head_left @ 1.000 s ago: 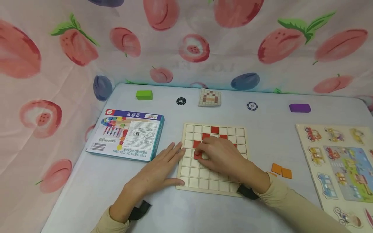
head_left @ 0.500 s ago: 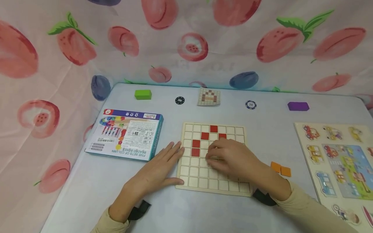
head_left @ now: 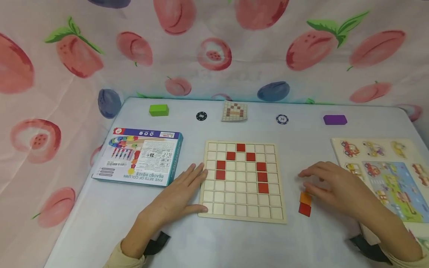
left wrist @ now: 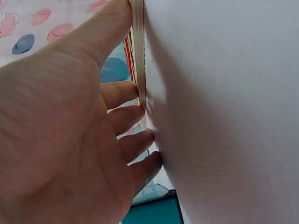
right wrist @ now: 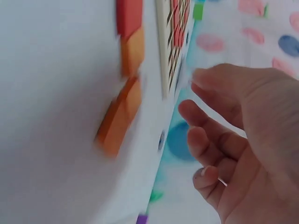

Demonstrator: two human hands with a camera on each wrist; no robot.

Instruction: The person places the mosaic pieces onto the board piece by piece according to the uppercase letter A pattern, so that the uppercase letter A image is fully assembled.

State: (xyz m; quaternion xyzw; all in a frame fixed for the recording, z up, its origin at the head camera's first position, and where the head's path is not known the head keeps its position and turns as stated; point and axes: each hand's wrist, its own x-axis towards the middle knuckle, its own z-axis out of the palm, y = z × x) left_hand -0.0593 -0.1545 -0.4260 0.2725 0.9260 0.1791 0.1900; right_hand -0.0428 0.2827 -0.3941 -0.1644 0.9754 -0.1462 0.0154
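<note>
A pale wooden grid board (head_left: 236,196) lies mid-table, several red square tiles (head_left: 241,147) set in its cells. My left hand (head_left: 174,193) rests flat at the board's left edge, fingers and thumb spread; in the left wrist view its fingertips (left wrist: 145,140) touch the rim. To the right of the board, my right hand (head_left: 338,190) hovers with loosely bent fingers, and nothing shows between thumb and fingers in the right wrist view. Beneath it lie a loose red tile (head_left: 305,209) and an orange tile (head_left: 305,198). More orange tiles (right wrist: 119,119) show in the right wrist view.
A bead-set box (head_left: 140,156) lies on the left and a vehicle puzzle board (head_left: 338,149) on the right. Along the back are a green block (head_left: 159,110), a black chip (head_left: 201,116), a grid pattern card (head_left: 234,111), a blue-white chip (head_left: 282,119) and a purple block (head_left: 335,120).
My right hand has left the board and moved right, over the loose tiles. Red tiles on the board's right side and the loose red tile are uncovered. My left hand has stayed put.
</note>
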